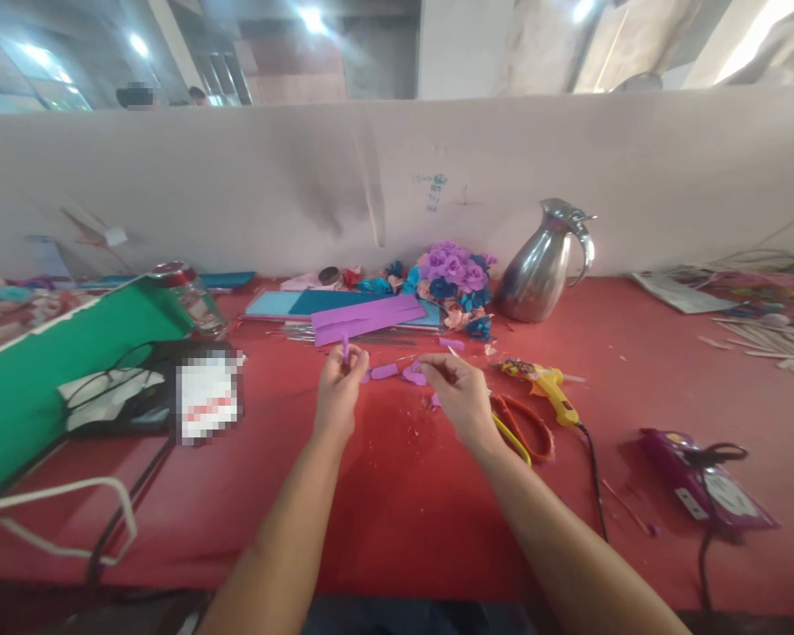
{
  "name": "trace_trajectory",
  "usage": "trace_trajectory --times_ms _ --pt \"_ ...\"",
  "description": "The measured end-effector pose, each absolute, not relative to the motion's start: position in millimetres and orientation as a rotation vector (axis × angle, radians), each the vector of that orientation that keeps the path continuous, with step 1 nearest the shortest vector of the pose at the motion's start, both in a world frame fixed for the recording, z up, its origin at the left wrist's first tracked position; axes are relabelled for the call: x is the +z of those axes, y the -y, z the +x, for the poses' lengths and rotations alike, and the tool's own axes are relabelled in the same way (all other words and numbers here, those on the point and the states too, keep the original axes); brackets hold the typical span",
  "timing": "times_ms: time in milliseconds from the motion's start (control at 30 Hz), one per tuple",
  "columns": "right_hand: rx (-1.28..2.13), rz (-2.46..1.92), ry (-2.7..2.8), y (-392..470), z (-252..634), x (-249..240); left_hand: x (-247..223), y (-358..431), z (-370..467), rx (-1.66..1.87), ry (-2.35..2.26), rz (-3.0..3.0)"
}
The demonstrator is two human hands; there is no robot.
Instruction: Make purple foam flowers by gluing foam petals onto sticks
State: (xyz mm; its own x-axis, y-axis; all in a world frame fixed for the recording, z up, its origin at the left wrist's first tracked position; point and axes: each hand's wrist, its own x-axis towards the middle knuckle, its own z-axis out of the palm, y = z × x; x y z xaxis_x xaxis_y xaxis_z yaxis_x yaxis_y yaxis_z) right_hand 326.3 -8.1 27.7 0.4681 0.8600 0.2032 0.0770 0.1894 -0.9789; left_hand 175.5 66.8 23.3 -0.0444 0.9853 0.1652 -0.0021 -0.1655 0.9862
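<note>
My left hand (337,392) is closed in a pinch on a small purple paper piece (345,349) that stands up above the fingers. To its right, my right hand (461,395) has thumb and fingers drawn together beside a curled purple petal (414,374); whether the fingertips grip it or something thin is too small to tell. Between the hands a cut purple piece (385,371) lies on the red table. Scissors with an orange and yellow handle (529,432) lie partly behind my right wrist. A yellow glue gun (556,393) rests farther right.
Purple paper sheets (363,319) lie on blue sheets behind my hands. A bunch of paper flowers (455,273) sits near a steel jug (541,265). At left are a glass jar (191,300) and a green board (86,388); a purple corded box (705,485) is at right.
</note>
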Motion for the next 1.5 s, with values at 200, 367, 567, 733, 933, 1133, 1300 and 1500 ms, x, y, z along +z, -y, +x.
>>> trace_trajectory --times_ms 200,367,567,733,933,1133,1300,1500 --pt "0.678 -1.311 0.986 11.3 329.7 26.0 20.2 -100.8 134.6 1.123 -1.861 1.586" --pt "0.678 -1.298 1.033 12.3 329.9 24.1 11.9 -107.5 138.5 0.655 -2.145 1.894" --pt "0.714 -1.313 1.046 9.4 326.0 20.2 2.2 -112.4 147.4 0.628 -2.119 1.96" --pt "0.719 -1.347 1.062 9.0 326.1 19.3 3.0 -115.4 145.2 0.767 -2.091 1.916" --pt "0.639 -1.396 1.136 9.7 325.0 19.3 4.4 -115.3 144.5 1.127 -1.99 1.798" --pt "0.671 -1.344 1.126 7.7 321.2 17.2 7.8 -105.0 159.6 1.485 -1.451 1.483" --pt "0.788 -1.299 1.044 6.2 313.7 17.3 24.0 -66.6 186.0 1.148 -0.909 0.994" --pt "0.825 -1.216 0.98 3.5 312.2 21.7 28.9 -43.1 200.0 1.018 -0.911 1.072"
